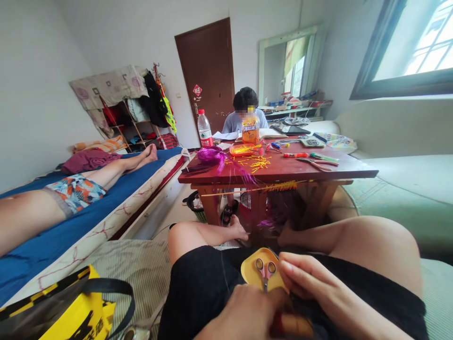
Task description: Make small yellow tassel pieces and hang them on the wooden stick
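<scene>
My left hand (244, 311) is low over my lap, smeared by motion, its fingertips hidden. Beside it, my right hand (311, 276) is closed, fingers pressed together; what they hold, if anything, I cannot make out. Under and in front of both hands, a shallow yellow tray (249, 269) rests on my black shorts. Small scissors (265, 273) with pinkish handles lie in it, handles pointing away from me, their blades partly covered by my left hand. A blurred orange-brown shape (293, 325) shows below my hands; its kind is unclear.
A red-brown table (219, 174) ahead carries purple strands (212, 156), yellow pieces (260, 163), pliers (318, 163) and two bottles. A person (244, 115) sits behind it; another person's legs (116, 172) lie on the left bed. A yellow bag (78, 316) stands at my left.
</scene>
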A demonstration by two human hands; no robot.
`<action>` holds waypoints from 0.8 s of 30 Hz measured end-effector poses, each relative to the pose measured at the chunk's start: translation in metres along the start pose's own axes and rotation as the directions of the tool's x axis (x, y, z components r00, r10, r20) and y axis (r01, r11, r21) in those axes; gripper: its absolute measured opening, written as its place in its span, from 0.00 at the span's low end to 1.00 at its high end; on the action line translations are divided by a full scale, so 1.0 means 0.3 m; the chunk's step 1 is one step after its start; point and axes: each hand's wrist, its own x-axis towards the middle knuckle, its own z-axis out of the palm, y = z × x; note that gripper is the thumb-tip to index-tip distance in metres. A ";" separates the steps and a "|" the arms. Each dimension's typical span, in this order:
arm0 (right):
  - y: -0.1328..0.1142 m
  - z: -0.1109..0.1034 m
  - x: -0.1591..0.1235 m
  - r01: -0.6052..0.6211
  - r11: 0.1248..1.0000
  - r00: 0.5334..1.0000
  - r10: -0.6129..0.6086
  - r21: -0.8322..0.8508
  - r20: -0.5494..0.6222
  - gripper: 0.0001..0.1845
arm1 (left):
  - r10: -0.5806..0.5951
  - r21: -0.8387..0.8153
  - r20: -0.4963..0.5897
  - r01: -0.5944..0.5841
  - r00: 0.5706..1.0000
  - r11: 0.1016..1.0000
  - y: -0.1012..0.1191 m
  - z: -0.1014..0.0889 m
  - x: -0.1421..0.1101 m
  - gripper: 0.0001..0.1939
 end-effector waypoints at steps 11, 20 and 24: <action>0.070 0.028 -0.040 0.622 0.456 0.760 -0.546 -0.637 0.352 0.09 | -0.158 -0.534 -0.075 0.094 0.985 0.840 -0.108 0.048 0.018 0.20; 0.080 0.049 -0.040 -0.144 0.989 0.965 0.147 -0.026 0.215 0.19 | 0.037 0.253 0.125 -0.068 0.991 0.965 -0.042 0.044 -0.071 0.06; 0.180 0.081 -0.068 -0.342 0.850 0.938 0.281 0.400 0.204 0.24 | -0.041 0.472 -0.003 0.038 0.999 0.881 -0.066 0.110 -0.095 0.15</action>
